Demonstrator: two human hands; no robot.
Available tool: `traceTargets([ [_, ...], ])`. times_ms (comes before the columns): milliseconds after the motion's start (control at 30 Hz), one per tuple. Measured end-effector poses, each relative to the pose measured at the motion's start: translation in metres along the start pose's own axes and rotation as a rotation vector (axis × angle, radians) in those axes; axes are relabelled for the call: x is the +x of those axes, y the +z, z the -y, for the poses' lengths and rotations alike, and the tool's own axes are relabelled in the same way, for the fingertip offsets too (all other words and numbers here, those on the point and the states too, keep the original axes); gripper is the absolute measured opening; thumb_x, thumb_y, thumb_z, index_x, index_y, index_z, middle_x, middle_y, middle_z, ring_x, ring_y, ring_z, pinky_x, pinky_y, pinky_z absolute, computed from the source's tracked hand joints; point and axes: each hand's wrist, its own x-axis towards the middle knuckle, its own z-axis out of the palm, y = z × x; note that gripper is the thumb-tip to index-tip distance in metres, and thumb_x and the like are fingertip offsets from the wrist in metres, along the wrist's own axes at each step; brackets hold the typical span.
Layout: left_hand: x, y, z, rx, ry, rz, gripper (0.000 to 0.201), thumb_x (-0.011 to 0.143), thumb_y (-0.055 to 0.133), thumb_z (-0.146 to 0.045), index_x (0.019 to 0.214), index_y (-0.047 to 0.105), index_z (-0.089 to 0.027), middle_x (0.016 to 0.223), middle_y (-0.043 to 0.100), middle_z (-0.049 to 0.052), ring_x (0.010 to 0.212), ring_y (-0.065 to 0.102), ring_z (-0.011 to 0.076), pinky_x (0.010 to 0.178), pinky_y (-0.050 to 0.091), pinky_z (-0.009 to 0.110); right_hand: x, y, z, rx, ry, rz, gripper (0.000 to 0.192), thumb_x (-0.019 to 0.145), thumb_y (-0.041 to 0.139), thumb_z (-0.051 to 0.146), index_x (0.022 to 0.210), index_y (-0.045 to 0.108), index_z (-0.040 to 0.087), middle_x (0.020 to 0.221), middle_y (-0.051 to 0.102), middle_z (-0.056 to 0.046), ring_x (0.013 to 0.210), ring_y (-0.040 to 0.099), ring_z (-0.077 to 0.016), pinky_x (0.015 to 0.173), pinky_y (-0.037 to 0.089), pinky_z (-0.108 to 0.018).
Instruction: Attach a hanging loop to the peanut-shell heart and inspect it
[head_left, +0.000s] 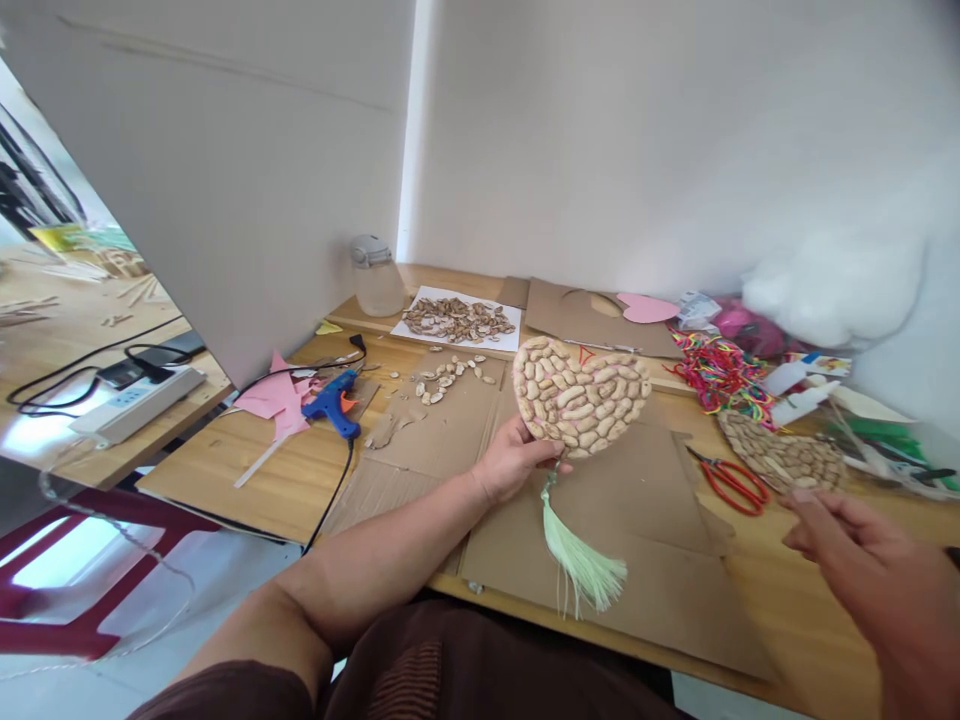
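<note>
My left hand (517,455) grips the lower edge of a heart-shaped piece (585,395) faced with peanut shells, held up over the cardboard. A pale green tassel (581,550) hangs from the heart's lower end. At the right, my right hand (862,560) is closed, thumb and fingers pinched together; whether something small is between them is hidden. Just beyond its fingertips is a second shell-covered piece (780,455), and I cannot tell whether they touch. Red-handled scissors (731,485) lie to the left of that hand.
Brown cardboard (630,520) covers the table's middle. Loose shells (446,378) and a heaped white sheet (502,345) lie behind. A blue glue gun (332,403) with its cord is at left, near a plastic jar (377,280). Colourful cords (724,375) and glue bottles (802,402) crowd the right.
</note>
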Motion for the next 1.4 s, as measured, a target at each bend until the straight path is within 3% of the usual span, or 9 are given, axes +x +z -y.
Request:
traceTargets([
  [67,-0.001,0.0,-0.001,-0.023,-0.019,0.009,0.053,0.062,0.083,-0.025,0.108,0.058,-0.016,0.108,0.069,0.01,0.089,0.066,0.0212,0.068,0.058,0.031,-0.006,0.02,0.013,-0.055,0.011,0.099,0.028,0.074,0.069,0.055,0.079,0.072,0.028,0.066,0.067,-0.009,0.054,0.058,-0.0208,0.051,0.041,-0.037],
  [133,-0.002,0.001,-0.004,-0.039,-0.032,0.013,0.052,0.063,0.082,-0.024,0.109,0.059,-0.015,0.108,0.069,0.01,0.089,0.067,0.0206,0.068,0.058,0.03,-0.013,0.047,0.031,0.071,-0.049,0.246,0.037,0.073,0.07,0.057,0.09,0.07,0.024,0.073,0.069,-0.007,0.063,0.062,-0.0211,0.059,0.048,-0.036],
  [233,-0.003,0.002,-0.007,-0.049,-0.035,0.022,0.052,0.064,0.082,-0.023,0.109,0.059,-0.015,0.108,0.069,0.011,0.09,0.067,0.0206,0.068,0.059,0.029,-0.021,0.085,0.057,0.272,-0.044,0.412,0.034,0.074,0.073,0.051,0.089,0.068,0.02,0.082,0.071,-0.009,0.077,0.065,-0.0221,0.059,0.05,-0.031],
  [367,-0.003,0.001,-0.009,-0.052,-0.019,0.035,0.053,0.066,0.082,-0.023,0.114,0.059,-0.016,0.114,0.068,0.012,0.095,0.067,0.0216,0.069,0.059,0.029,-0.021,0.113,0.079,0.491,0.044,0.485,0.032,0.073,0.076,0.046,0.09,0.068,0.019,0.075,0.068,-0.005,0.071,0.064,-0.0172,0.058,0.049,-0.026],
  [600,-0.001,-0.001,-0.007,-0.089,0.007,0.077,0.05,0.071,0.079,-0.02,0.117,0.058,-0.017,0.118,0.067,0.011,0.098,0.066,0.0203,0.07,0.059,0.026,-0.01,0.127,0.085,0.717,0.196,0.544,0.032,0.067,0.083,0.041,0.083,0.067,0.018,0.073,0.066,-0.002,0.069,0.062,-0.0137,0.053,0.044,-0.02],
  [867,0.001,-0.005,-0.005,-0.129,0.02,0.065,0.057,0.073,0.077,-0.017,0.125,0.054,-0.02,0.122,0.065,0.009,0.101,0.065,0.0203,0.069,0.059,0.026,0.0,0.134,0.104,0.744,0.275,0.489,0.038,0.054,0.088,0.043,0.074,0.066,0.017,0.07,0.062,-0.001,0.067,0.061,-0.0136,0.046,0.039,-0.017],
  [1133,0.003,-0.006,-0.004,-0.128,0.006,0.046,0.054,0.076,0.075,-0.017,0.125,0.055,-0.022,0.121,0.066,0.008,0.1,0.066,0.0192,0.069,0.059,0.025,0.003,0.149,0.08,0.734,0.335,0.444,0.045,0.053,0.087,0.045,0.081,0.065,0.017,0.066,0.061,-0.001,0.063,0.06,-0.0133,0.044,0.036,-0.017],
  [1400,0.004,-0.008,-0.001,-0.102,-0.014,0.044,0.049,0.079,0.072,-0.016,0.124,0.055,-0.021,0.121,0.064,0.009,0.102,0.065,0.0199,0.069,0.058,0.024,0.003,0.146,0.07,0.741,0.318,0.449,0.039,0.061,0.081,0.046,0.079,0.061,0.018,0.065,0.058,0.0,0.062,0.056,-0.0127,0.045,0.038,-0.019],
])
